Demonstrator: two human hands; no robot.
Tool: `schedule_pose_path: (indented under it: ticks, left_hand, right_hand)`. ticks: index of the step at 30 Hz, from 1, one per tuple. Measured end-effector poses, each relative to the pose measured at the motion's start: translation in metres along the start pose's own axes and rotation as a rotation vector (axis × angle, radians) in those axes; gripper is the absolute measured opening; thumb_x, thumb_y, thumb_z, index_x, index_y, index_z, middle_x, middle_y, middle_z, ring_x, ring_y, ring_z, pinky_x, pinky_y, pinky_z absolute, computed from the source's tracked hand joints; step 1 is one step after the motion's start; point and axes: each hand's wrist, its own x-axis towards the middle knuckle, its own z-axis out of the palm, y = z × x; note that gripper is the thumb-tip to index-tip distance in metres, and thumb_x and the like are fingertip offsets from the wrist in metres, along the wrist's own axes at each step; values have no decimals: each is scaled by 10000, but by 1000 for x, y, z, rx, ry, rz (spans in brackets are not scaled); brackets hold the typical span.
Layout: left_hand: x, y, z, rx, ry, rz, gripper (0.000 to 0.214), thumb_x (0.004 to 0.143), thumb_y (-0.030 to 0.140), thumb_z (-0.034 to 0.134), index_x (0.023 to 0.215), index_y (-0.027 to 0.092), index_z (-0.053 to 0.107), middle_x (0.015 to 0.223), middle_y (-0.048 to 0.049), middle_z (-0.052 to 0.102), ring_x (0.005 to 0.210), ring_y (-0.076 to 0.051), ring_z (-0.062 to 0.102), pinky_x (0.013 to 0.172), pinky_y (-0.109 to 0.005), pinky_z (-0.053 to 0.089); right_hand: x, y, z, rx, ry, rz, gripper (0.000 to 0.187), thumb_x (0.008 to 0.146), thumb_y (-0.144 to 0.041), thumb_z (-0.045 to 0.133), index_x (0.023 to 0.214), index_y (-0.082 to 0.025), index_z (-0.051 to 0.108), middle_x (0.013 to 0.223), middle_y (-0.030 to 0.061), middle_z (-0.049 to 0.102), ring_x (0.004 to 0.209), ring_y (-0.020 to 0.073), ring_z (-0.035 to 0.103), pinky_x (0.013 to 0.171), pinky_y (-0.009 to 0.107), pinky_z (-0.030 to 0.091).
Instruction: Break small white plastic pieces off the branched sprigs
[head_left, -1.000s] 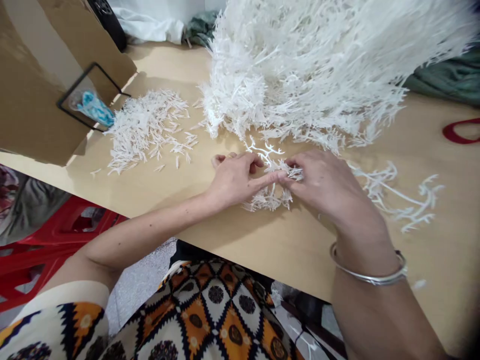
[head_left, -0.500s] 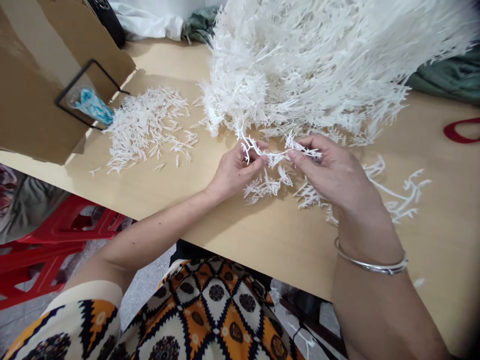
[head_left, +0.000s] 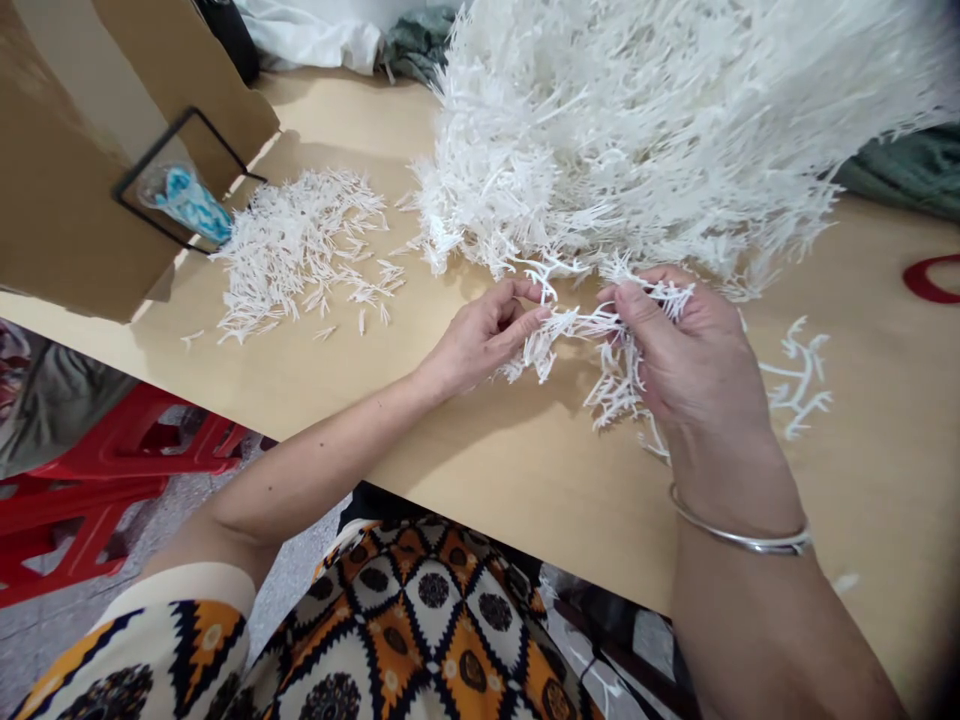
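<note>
Between thumb and fingers, my left hand (head_left: 487,335) pinches a thin white plastic branch (head_left: 553,272) with forked tips. My right hand (head_left: 686,345) is closed on a white feathery plastic sprig (head_left: 667,295) just to the right; whether it is joined to the branch I cannot tell. More white sprigs (head_left: 615,390) lie on the table below both hands. Bare branched stems (head_left: 799,375) rest beyond my right wrist. A large heap of white plastic foliage (head_left: 645,140) rises directly behind my hands.
A smaller pile of loose white pieces (head_left: 292,245) lies to the left. Beside it stand a cardboard box (head_left: 67,180) and a black wire frame (head_left: 161,150) near a clear cup with blue-and-white contents (head_left: 184,205). A red loop (head_left: 930,278) lies far right; red stools (head_left: 75,500) stand lower left.
Both hands have shifted slightly to the right with the white pieces. My right hand has turned a little, and the sprig in it sits further right. The view has moved slightly.
</note>
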Motion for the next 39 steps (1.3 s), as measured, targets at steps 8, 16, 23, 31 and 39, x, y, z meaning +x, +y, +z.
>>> schedule_pose_path:
  ticks: [8,16,23,31,39]
  left_hand:
    - [1,0,-1,-44,-50,31,571,958,757,696,990,188,696,742,27,548,665,-100,459,617,-250,359]
    - [-1,17,-6,-204,-69,-34,601,915,774,750,871,181,665,767,27,539,689,-83,434,646,-246,357]
    - [1,17,-7,-259,10,-107,439,985,635,754,922,200,757,753,25,595,657,-82,475,623,-241,395]
    - [2,17,-12,-288,8,-77,304,1091,452,676,989,198,808,878,7,740,750,-69,648,786,-221,531]
    - [7,1,-3,-81,126,-41,197,1104,364,619,1062,189,698,844,14,700,658,-72,614,662,-228,503]
  right_hand:
    - [0,7,1,-80,13,-136,209,934,-457,830,945,-262,757,836,3,726,660,143,552,650,335,424]
    - [3,15,7,-393,61,-371,532,788,-229,747,1316,-261,694,1223,94,725,1036,241,703,881,431,564]
    - [-12,-7,9,-549,-42,-660,340,923,-187,597,1193,-301,770,1509,115,625,1504,355,557,1301,655,362]
    - [-10,0,13,-739,-89,-599,85,978,-306,762,1055,-340,761,1373,102,731,1401,383,595,1245,678,400]
    - [-8,-6,14,-285,1,-542,98,907,-206,744,916,-289,692,1369,75,775,1394,311,682,1274,615,432]
